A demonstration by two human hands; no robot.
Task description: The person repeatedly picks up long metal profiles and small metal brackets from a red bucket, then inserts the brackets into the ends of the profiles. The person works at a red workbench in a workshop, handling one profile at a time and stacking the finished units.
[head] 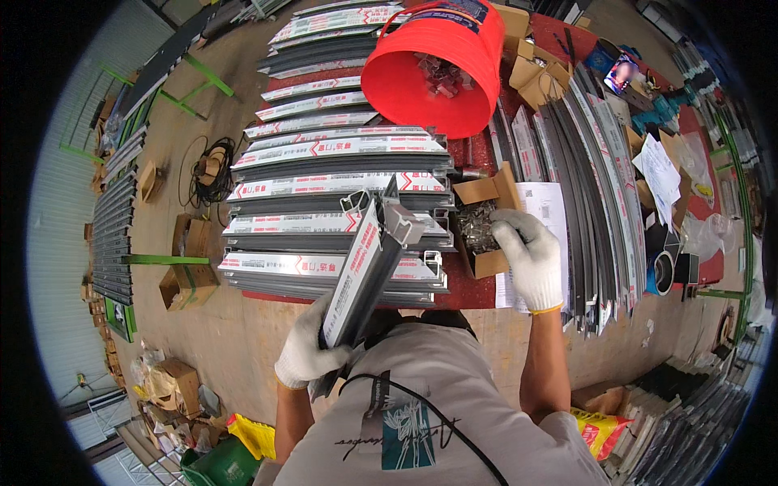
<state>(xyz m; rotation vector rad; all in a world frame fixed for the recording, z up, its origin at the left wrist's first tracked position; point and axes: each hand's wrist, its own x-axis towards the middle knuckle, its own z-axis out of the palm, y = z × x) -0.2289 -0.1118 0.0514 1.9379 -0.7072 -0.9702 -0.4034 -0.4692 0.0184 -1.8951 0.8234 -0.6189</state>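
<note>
My left hand [311, 347], in a white knit glove, grips the lower part of a dark metal profile [358, 279] with printed protective film. The profile slants up over the table, and a silver metal corner piece [401, 225] sits at its mitred upper end. My right hand [532, 258], also gloved, is at the right edge of an open cardboard box [489, 265] of small metal parts [477, 228]; its fingertips are bent, and whether they hold a part is unclear. Film-covered profiles [273, 262] lie in rows left of the box.
A red bucket [431, 103] with metal corner pieces lies tipped at the table's far side. Printed sheets [550, 206] lie under my right hand, beside more long profiles [595, 200]. Farther right are a lit phone [621, 73] and loose papers [659, 176]. Cartons [188, 288] stand on the floor at left.
</note>
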